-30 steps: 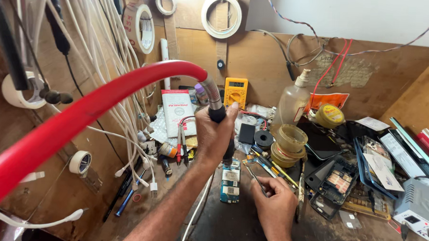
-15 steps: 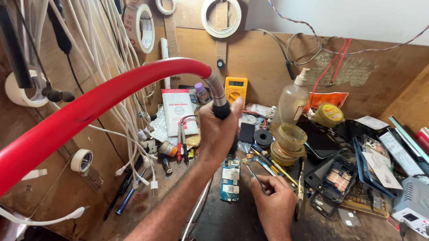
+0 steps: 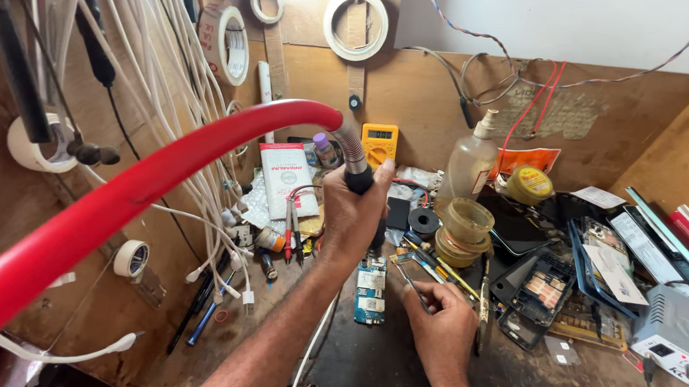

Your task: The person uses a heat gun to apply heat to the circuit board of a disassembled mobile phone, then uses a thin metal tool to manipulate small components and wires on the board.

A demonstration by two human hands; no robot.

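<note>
Red hose (image 3: 154, 183) — lower end cut off at the left edge. Black handle (image 3: 360, 179) — mostly hidden inside the left hand (image 3: 351, 217). Tweezers (image 3: 411, 283) — rear part covered by the right hand (image 3: 443, 330). Circuit board (image 3: 371, 287) — components too small to tell. Grey device (image 3: 672, 335) — cut off at the right edge. Both forearms leave the bottom edge.

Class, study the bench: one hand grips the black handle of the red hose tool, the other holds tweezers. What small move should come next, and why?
Probably lower the black handle in the left hand toward the blue circuit board: its tip hangs above the board, while the right hand already holds the thin metal tweezers beside it.
</note>
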